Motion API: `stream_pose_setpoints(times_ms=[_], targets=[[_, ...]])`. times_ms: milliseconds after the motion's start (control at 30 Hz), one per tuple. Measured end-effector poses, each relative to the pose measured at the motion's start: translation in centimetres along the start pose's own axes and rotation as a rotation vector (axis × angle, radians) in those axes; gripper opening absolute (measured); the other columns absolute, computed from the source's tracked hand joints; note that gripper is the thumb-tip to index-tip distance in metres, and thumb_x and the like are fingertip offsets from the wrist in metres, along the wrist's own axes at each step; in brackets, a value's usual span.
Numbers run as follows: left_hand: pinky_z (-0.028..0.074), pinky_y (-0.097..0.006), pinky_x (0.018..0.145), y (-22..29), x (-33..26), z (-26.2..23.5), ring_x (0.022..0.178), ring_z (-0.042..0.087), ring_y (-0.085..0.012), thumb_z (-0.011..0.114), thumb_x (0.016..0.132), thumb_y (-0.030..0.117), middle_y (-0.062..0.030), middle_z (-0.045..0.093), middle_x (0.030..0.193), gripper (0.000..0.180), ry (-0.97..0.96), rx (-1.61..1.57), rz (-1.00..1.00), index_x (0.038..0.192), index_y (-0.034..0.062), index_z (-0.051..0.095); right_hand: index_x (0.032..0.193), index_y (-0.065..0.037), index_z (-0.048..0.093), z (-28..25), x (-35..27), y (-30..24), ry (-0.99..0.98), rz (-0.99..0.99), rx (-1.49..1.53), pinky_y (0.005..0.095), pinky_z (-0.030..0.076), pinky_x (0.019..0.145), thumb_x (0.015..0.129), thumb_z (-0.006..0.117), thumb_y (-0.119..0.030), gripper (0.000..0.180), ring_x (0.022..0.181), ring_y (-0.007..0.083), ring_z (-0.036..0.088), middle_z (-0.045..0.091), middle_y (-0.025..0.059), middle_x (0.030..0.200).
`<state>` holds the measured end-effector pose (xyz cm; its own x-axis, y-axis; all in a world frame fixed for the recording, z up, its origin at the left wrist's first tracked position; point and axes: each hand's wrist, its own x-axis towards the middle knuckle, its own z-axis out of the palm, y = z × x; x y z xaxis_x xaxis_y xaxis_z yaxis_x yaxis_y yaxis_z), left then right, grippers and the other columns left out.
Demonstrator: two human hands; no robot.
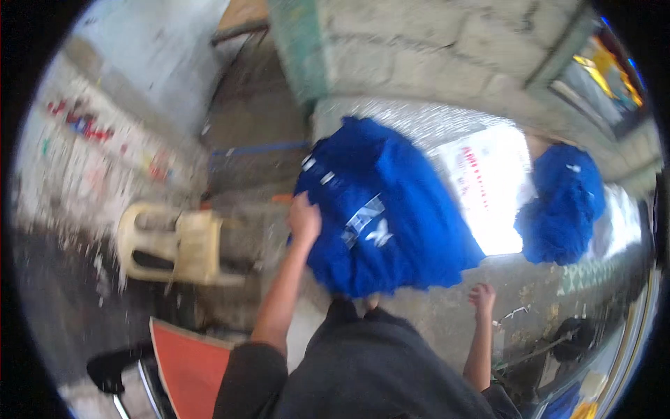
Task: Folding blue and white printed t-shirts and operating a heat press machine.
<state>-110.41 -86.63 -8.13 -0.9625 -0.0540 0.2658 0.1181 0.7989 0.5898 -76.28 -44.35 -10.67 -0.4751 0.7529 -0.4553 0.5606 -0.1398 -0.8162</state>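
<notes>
Left side first: your left hand [305, 220] was right up at the left edge of the big blue cloth bundle [398, 202], fingers curled but blurred; pinching or just resting, I couldn't tell! Your right hand [481, 297] hung loosely open, fingers bent, apart from the cloth. That bundle sat directly before you, left of a white sack [488, 188] and a smaller blue bundle [565, 202].
</notes>
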Motion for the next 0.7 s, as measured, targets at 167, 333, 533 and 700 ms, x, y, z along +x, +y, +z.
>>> stream_pose_setpoints(times_ms=[167, 333, 533, 700], targets=[[0.045, -0.041, 0.084, -12.9, 0.1, -1.8, 0.096, 0.06, -0.034, 0.067, 0.077, 0.024, -0.0185, 0.064, 0.1, 0.038, -0.221, 0.06, -0.121, 0.104, -0.0003, 0.06, 0.107, -0.003, 0.059, 9.3, -2.5, -3.8, -0.234, -0.396, -0.416, 0.0384, 0.05, 0.075, 0.079, 0.06, -0.011, 0.029, 0.085, 0.0296, 0.063, 0.064, 0.0179, 0.095], [0.045, -0.045, 0.071, -0.8, -3.3, -2.1, 0.082, 0.061, -0.0373, 0.06, 0.084, 0.014, -0.0178, 0.063, 0.09, 0.019, -0.133, -0.162, 0.031, 0.1, 0.0049, 0.056, 0.116, -0.006, 0.054, 6.9, -5.0, -8.6, -0.28, -0.683, -0.648, 0.0381, 0.045, 0.088, 0.076, 0.063, -0.012, 0.041, 0.101, 0.0321, 0.056, 0.056, 0.0177, 0.107], [0.048, -0.034, 0.064, 16.5, -11.0, -11.5, 0.071, 0.061, -0.033, 0.063, 0.084, 0.016, -0.0175, 0.06, 0.083, 0.018, -1.198, -0.574, 0.478, 0.097, 0.005, 0.059, 0.134, -0.024, 0.041, 12.0, -11.0, -20.7, -0.56, -1.442, -0.709, 0.0522, 0.03, 0.101, 0.057, 0.069, -0.005, 0.084, 0.13, 0.0353, 0.032, 0.035, 0.0131, 0.14], [0.036, -0.043, 0.087, 15.3, -9.7, -19.7, 0.106, 0.045, -0.021, 0.051, 0.088, 0.027, -0.0093, 0.05, 0.115, 0.039, -1.311, -0.418, 0.295, 0.123, 0.0101, 0.044, 0.103, -0.008, 0.064, 14.2, -7.9, -21.3, -1.056, -1.559, -0.951, 0.0534, 0.033, 0.094, 0.06, 0.071, -0.007, 0.044, 0.123, 0.0299, 0.039, 0.048, 0.0098, 0.128]])
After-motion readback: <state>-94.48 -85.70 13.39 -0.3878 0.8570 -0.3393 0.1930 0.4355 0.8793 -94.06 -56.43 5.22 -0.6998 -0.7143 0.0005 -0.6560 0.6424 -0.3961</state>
